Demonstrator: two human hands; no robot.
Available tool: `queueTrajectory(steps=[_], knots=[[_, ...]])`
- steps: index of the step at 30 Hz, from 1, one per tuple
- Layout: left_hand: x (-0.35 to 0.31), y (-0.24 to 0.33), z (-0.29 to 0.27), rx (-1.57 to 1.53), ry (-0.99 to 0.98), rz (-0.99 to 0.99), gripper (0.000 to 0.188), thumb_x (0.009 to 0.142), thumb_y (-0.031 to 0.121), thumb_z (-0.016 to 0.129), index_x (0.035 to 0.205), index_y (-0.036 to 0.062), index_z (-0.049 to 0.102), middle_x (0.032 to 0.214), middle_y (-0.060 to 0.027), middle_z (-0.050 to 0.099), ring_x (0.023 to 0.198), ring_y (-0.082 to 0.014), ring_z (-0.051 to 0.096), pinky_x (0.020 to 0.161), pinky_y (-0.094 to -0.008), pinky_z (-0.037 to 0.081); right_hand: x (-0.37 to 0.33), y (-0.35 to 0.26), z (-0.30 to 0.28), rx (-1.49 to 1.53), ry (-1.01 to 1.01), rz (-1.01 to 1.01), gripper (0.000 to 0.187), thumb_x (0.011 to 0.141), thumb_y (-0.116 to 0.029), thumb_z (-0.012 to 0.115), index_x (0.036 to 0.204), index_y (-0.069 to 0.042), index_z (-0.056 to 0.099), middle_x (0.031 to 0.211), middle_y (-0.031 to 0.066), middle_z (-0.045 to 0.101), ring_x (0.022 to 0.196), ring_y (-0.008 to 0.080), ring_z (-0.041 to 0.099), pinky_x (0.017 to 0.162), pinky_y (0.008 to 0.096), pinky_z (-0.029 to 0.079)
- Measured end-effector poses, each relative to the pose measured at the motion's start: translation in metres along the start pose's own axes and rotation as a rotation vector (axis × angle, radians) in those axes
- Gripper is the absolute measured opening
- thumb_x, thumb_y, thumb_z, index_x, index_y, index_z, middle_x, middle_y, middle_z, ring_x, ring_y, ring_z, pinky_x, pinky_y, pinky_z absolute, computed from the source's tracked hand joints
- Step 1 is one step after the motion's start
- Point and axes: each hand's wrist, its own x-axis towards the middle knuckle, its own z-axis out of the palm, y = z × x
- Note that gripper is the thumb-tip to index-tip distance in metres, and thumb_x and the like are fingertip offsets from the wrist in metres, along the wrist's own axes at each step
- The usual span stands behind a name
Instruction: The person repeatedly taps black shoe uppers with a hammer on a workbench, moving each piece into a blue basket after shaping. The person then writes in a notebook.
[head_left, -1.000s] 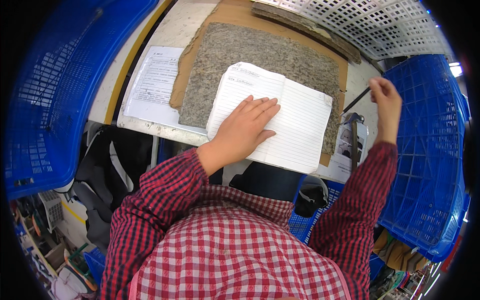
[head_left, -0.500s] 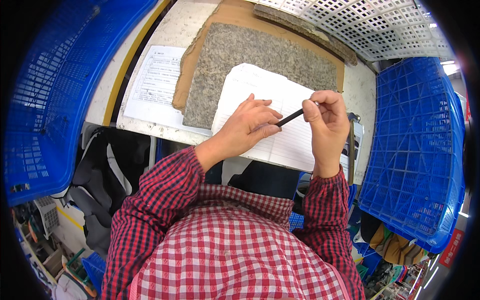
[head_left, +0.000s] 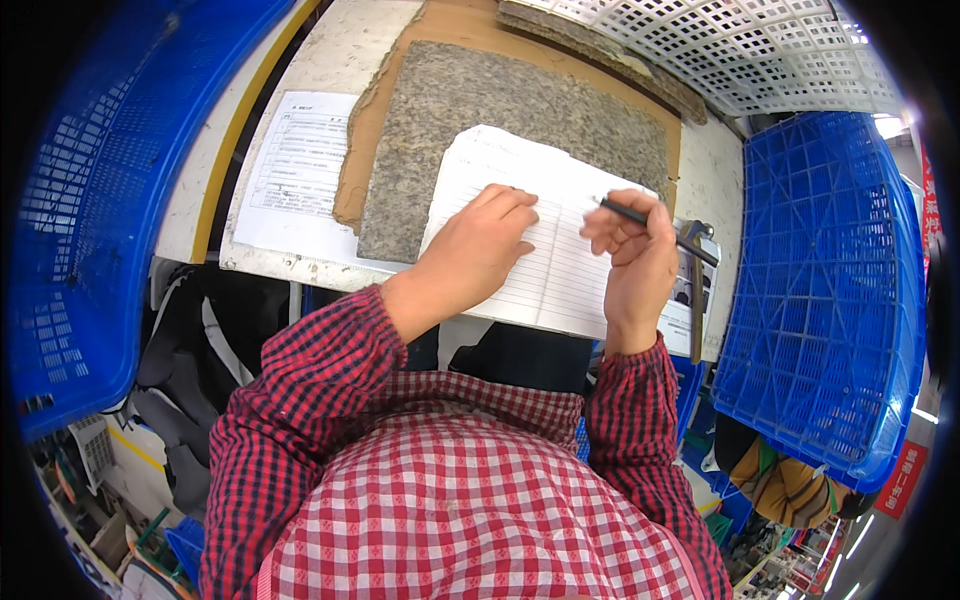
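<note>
My right hand holds a black pen between thumb and fingers, raised above the right side of the lined paper. The pen's narrow tip points to the upper left, and its thick end sticks out to the right past the hand. My left hand rests on the left part of the paper, fingers bent and thumb apart from them, with nothing visible in it. Faint handwriting shows near the paper's top. Under the paper is a mottled grey board, which lies over brown cardboard.
A printed sheet lies left of the cardboard. Beside the right wrist is a long metal tool on the table edge. Blue plastic crates stand left and right. A white crate and a narrow mottled strip are at the back.
The pen has left my left fingertips and turned over in my right hand, its tip now to the upper left. My left hand has curled its fingers onto the paper.
</note>
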Motion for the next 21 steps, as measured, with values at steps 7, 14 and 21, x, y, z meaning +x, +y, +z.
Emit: queueTrajectory(steps=[7, 14, 21], knots=[[0.008, 0.002, 0.01, 0.589, 0.018, 0.058, 0.058, 0.096, 0.037, 0.066, 0.144, 0.0076, 0.055, 0.155, -0.0136, 0.046, 0.146, -0.039, 0.039, 0.12, -0.0583, 0.027, 0.031, 0.027, 0.042, 0.125, -0.154, -0.149, 0.022, 0.106, -0.018, 0.055, 0.118, -0.001, 0.06, 0.104, 0.0114, 0.069, 0.094, 0.0156, 0.063, 0.082, 0.0293, 0.052], [-0.01, 0.008, 0.012, 0.726, 0.005, -0.097, 0.074, 0.09, 0.052, 0.068, 0.149, 0.0089, 0.053, 0.156, -0.0099, 0.047, 0.142, -0.0354, 0.041, 0.117, -0.0573, 0.026, 0.065, 0.066, 0.037, -0.039, -0.115, -0.061, 0.016, 0.1, -0.015, 0.069, 0.103, -0.004, 0.058, 0.082, 0.0, 0.062, 0.072, 0.0047, 0.054, 0.064, 0.0212, 0.045], [-0.008, -0.001, 0.006, 0.671, 0.08, -0.048, 0.072, 0.089, 0.051, 0.07, 0.145, 0.0065, 0.056, 0.148, -0.0108, 0.052, 0.135, -0.0312, 0.045, 0.114, -0.0539, 0.028, 0.069, 0.063, 0.047, -0.217, -0.113, -0.069, 0.019, 0.095, -0.015, 0.074, 0.099, -0.004, 0.059, 0.079, -0.001, 0.061, 0.072, 0.004, 0.053, 0.064, 0.021, 0.044]])
